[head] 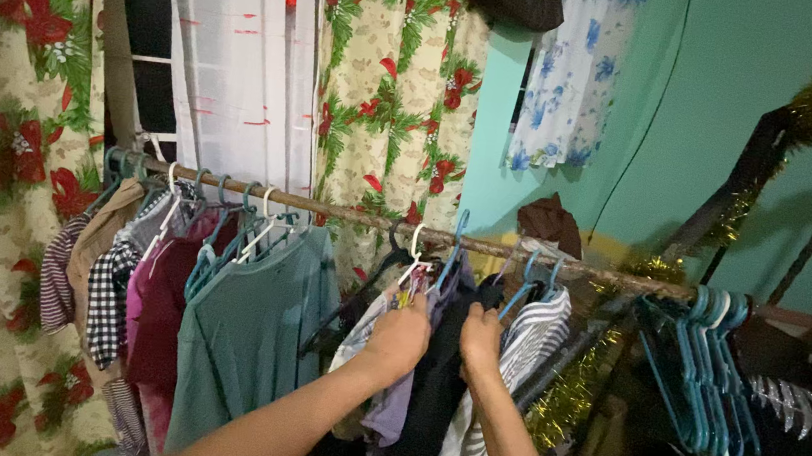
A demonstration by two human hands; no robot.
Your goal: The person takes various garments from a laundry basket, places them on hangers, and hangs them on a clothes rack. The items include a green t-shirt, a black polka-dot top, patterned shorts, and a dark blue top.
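Dark garment (438, 382) hangs mid-rail (347, 214), between a lilac top (389, 407) and a striped shirt (525, 341). Left hand (401, 338) and right hand (480, 341) both clench its upper edge, fingers curled tight.

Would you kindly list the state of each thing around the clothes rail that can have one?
left hand: closed on hanging clothes.
right hand: gripping the dark garment.
rail: level, loaded with hangers.
teal shirt: hanging on the rail.
striped shirt: hanging beside the right hand.
empty blue hangers: bunched, hanging bare.
floral curtain: drawn.
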